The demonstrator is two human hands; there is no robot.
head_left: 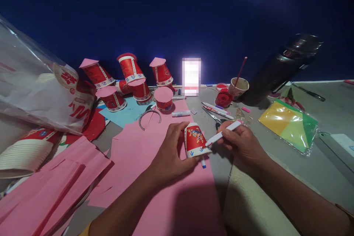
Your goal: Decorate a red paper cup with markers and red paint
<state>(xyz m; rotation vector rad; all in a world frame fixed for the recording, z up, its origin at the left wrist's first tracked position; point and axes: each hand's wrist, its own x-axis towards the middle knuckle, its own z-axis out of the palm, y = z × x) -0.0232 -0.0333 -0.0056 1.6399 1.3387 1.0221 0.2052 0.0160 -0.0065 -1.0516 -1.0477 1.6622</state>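
My left hand [173,151] grips a red paper cup [195,138] by its sides, turned upside down with its rim lowest. The cup has a coloured figure on it, and blue marks run along its white rim band. In my right hand [239,142] is a white marker [224,134] with a pink end, its tip at the cup just above the rim. A blue-ended pen [203,162] shows partly from below the cup. Pink paper [155,155] lies under my left hand.
Several red cups with pink paper tops [163,97] stand at the back left. Scissors [214,115], loose markers [181,113] and a red jar [223,98] lie ahead. A black flask [279,70] and a packet of coloured paper [289,123] are right; a plastic bag [41,88] is left.
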